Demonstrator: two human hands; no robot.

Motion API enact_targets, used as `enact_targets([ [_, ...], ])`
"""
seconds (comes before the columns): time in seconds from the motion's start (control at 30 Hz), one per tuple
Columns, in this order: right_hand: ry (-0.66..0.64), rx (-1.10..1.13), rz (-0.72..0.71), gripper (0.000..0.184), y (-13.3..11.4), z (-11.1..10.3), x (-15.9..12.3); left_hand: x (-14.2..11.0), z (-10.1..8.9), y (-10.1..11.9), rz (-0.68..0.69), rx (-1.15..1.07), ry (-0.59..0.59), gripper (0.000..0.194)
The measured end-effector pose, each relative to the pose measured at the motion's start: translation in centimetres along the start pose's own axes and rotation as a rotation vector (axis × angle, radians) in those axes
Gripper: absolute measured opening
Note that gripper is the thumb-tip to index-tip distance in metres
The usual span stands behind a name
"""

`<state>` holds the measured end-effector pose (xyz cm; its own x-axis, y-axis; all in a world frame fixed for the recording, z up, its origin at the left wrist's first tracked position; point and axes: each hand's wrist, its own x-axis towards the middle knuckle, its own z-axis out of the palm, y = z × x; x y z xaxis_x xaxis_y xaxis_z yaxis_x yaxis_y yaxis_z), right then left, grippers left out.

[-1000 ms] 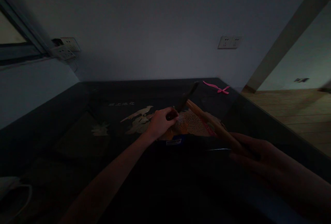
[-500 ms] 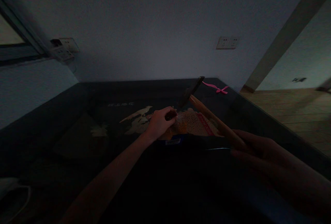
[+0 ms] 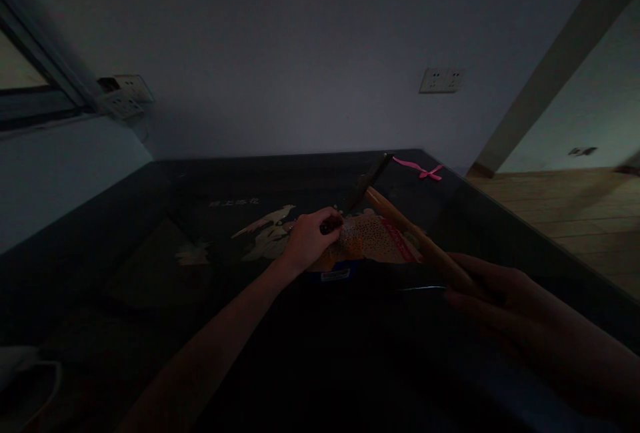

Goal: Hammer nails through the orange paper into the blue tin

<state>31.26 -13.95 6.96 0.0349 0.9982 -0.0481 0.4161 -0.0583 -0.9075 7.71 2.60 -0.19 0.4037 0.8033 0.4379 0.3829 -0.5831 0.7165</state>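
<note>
My right hand (image 3: 493,289) is wrapped round the wooden handle of a hammer (image 3: 417,233). The hammer's dark head is raised toward the upper left, just beyond the fingertips of my left hand (image 3: 315,233). Those fingers are closed in a pinch; what they hold, if anything, is too dark and small to make out. Under and beside my left hand lies a flat, dotted, pale-orange piece (image 3: 375,236) with a red band on its right side. A blue label with white print (image 3: 336,274) shows just below it.
A dark tabletop (image 3: 200,176) with a printed bird picture meets the wall. A pink ribbon (image 3: 427,173) lies near its far right corner. Wall sockets (image 3: 443,80) are above, and a white strap-like thing (image 3: 30,369) is at lower left.
The hammer head has dropped very slightly toward my left hand. My left hand keeps its pinch in almost the same place.
</note>
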Motion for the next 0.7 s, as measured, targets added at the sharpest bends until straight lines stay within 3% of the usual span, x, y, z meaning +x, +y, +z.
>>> enact_targets([
  [0.33,-0.029,-0.02,0.03,0.061,0.2,-0.4,0.0,-0.1,0.1,-0.1,0.009,0.019,0.019,0.006],
  [0.53,-0.119,-0.001,0.122,0.065,-0.1,-0.4,0.0,-0.1,0.1,0.0,0.008,-0.002,0.018,0.007],
  [0.7,-0.081,-0.11,0.06,0.058,-0.9,-0.5,-0.2,0.0,0.1,-0.1,0.006,0.031,-0.006,0.004],
])
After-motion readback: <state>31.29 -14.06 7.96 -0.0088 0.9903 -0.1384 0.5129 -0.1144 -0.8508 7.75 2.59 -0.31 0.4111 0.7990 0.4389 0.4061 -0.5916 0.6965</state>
